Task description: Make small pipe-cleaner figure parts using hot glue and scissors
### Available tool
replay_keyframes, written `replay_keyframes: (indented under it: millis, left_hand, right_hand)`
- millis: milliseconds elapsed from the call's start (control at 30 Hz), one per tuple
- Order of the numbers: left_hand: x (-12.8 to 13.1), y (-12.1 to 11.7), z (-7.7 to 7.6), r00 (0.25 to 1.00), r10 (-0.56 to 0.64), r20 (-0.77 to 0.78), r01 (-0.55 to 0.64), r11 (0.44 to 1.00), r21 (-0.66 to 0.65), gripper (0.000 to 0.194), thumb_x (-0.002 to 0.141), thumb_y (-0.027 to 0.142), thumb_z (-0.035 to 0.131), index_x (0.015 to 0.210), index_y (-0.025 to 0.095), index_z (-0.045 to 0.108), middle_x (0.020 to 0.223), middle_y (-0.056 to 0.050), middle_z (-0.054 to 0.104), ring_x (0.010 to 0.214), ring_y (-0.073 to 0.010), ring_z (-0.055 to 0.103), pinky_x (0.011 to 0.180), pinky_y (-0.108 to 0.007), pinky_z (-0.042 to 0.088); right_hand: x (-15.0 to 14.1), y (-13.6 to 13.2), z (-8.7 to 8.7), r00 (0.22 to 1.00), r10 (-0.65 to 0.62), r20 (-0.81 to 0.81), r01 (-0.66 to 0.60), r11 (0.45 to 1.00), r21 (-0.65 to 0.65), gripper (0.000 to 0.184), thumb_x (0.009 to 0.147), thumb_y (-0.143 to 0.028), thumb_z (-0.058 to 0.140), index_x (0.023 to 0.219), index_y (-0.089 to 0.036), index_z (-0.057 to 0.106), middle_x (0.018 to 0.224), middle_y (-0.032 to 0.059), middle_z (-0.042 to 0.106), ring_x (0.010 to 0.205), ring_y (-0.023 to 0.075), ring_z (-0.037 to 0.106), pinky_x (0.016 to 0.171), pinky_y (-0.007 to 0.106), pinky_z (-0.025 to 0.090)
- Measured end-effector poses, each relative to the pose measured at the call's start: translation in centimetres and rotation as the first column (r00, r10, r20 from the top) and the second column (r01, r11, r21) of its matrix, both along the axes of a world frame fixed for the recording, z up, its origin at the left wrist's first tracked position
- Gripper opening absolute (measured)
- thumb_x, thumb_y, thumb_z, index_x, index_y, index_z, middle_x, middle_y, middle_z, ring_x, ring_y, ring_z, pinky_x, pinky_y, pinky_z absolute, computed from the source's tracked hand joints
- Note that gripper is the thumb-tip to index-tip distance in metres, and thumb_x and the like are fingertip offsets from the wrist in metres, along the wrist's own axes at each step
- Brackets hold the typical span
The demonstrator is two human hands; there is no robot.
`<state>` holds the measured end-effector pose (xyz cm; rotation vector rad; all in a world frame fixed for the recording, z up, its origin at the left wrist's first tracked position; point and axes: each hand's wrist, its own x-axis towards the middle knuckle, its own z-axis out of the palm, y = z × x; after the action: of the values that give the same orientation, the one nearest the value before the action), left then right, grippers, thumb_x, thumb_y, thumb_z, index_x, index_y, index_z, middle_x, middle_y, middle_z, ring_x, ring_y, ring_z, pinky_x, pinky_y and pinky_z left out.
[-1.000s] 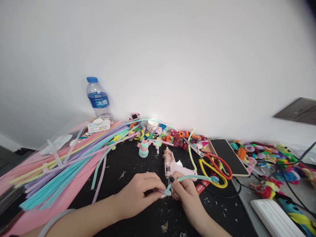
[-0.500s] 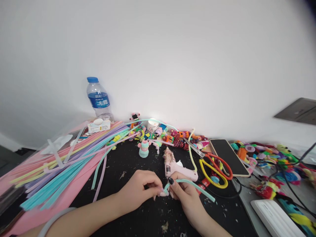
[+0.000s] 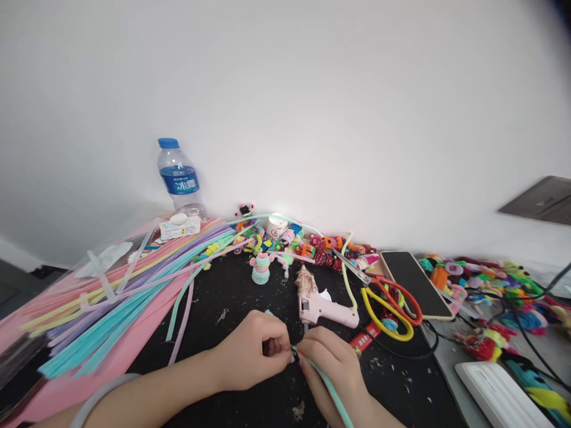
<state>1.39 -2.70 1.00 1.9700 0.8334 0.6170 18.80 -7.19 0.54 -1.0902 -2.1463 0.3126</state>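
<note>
My left hand (image 3: 253,352) and my right hand (image 3: 331,364) meet over the black mat (image 3: 232,297), fingers pinched together on a mint-green pipe cleaner (image 3: 332,393). Its long free end runs down past my right wrist toward the bottom edge. The pinched end between my fingertips is mostly hidden; a pale pink bit shows there. A pink hot glue gun (image 3: 322,304) lies just beyond my hands.
Long pipe cleaners (image 3: 111,291) in pastel colours fan out at left on pink sheets. A water bottle (image 3: 179,178) stands at the wall. Small pipe-cleaner figures (image 3: 294,241), red and yellow scissors (image 3: 388,303), a phone (image 3: 413,282) and cables lie behind and right.
The pipe cleaner's free end swung from pointing right toward the scissors to pointing down along my right wrist. My right hand turned over it; both hands stayed pinched together.
</note>
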Motion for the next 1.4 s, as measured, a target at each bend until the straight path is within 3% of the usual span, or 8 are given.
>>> replay_keyframes:
  millis: [167,333,467,700,867,1067,1233,1400]
  left_hand:
    - [0.0,-0.1,0.0,0.997,0.072,0.005,-0.072,0.997,-0.035,0.017,0.068,0.007,0.054,0.053,0.015,0.05,0.051,0.005,0.045,0.049,-0.0078,0.043,0.047,-0.018,0.032]
    - [-0.1,0.0,0.2,0.989,0.147,0.025,-0.148,0.989,0.018,0.009,0.077,0.022,0.058,0.071,0.016,0.061,0.065,0.001,0.056,0.056,-0.0099,0.051,0.054,-0.019,0.039]
    - [-0.1,0.1,0.1,0.976,0.201,0.078,-0.192,0.975,-0.112,0.013,0.075,0.019,0.062,0.088,0.017,0.062,0.071,0.003,0.06,0.053,-0.009,0.054,0.054,-0.019,0.044]
    - [0.2,0.5,-0.1,0.967,0.106,0.232,-0.015,0.93,-0.366,0.013,0.082,0.023,0.054,0.078,0.013,0.063,0.058,0.004,0.054,0.048,-0.0088,0.055,0.052,-0.019,0.045]
    - [0.3,0.3,-0.1,0.966,0.123,0.229,-0.017,0.908,-0.418,0.013,0.081,0.021,0.055,0.076,0.012,0.061,0.055,0.003,0.055,0.047,-0.0098,0.056,0.053,-0.02,0.045]
    - [0.2,-0.1,0.1,0.983,0.129,0.131,-0.077,0.937,-0.342,0.02,0.08,0.023,0.054,0.063,0.012,0.056,0.054,0.0,0.058,0.047,-0.0118,0.058,0.05,-0.02,0.046]
    - [0.3,-0.5,-0.1,0.991,0.109,0.083,-0.077,0.944,-0.32,0.021,0.079,0.021,0.054,0.06,0.014,0.051,0.057,0.0,0.059,0.044,-0.0113,0.057,0.045,-0.019,0.044]
    - [0.4,0.1,-0.4,0.968,0.122,0.221,0.008,0.86,-0.51,0.013,0.077,0.024,0.061,0.072,0.012,0.061,0.058,0.0,0.061,0.049,-0.0114,0.06,0.051,-0.02,0.046]
  right_hand:
    - [0.1,-0.2,0.3,0.993,-0.01,0.119,-0.008,0.988,0.151,0.016,0.081,-0.005,0.052,0.089,-0.014,0.063,0.077,0.0095,0.066,0.061,0.018,0.058,0.055,0.029,0.044]
    - [0.2,0.2,0.2,0.973,-0.105,-0.204,0.085,0.991,-0.106,0.016,0.085,-0.009,0.047,0.085,-0.016,0.062,0.079,0.0086,0.063,0.07,0.0178,0.06,0.064,0.026,0.047]
    - [0.3,0.7,-0.1,0.923,-0.179,-0.34,0.085,0.958,-0.272,0.015,0.086,-0.017,0.049,0.077,-0.018,0.061,0.069,0.0026,0.06,0.064,0.0157,0.056,0.06,0.023,0.044]
    - [0.1,1.0,0.1,0.854,-0.292,-0.431,0.035,0.858,-0.512,0.021,0.088,-0.031,0.048,0.077,-0.018,0.06,0.056,-0.0038,0.045,0.049,0.0107,0.039,0.044,0.021,0.03]
    - [0.2,0.8,-0.1,0.889,-0.234,-0.393,0.022,0.88,-0.474,0.018,0.088,-0.027,0.048,0.076,-0.018,0.058,0.06,-0.0032,0.047,0.052,0.0107,0.041,0.047,0.02,0.032]
    - [-0.1,0.6,0.1,0.937,-0.19,-0.293,0.076,0.93,-0.359,0.023,0.088,-0.02,0.044,0.065,-0.017,0.05,0.061,-0.0011,0.049,0.056,0.0116,0.044,0.052,0.021,0.034]
    - [-0.2,0.2,-0.1,0.977,-0.058,-0.207,0.003,0.967,-0.255,0.018,0.086,-0.015,0.041,0.071,-0.016,0.049,0.068,0.0018,0.05,0.06,0.0127,0.047,0.056,0.022,0.037]
    - [0.2,0.5,0.0,0.937,-0.14,-0.32,0.018,0.934,-0.357,0.024,0.09,-0.02,0.04,0.069,-0.017,0.05,0.064,-0.0009,0.048,0.06,0.0119,0.045,0.056,0.021,0.035]
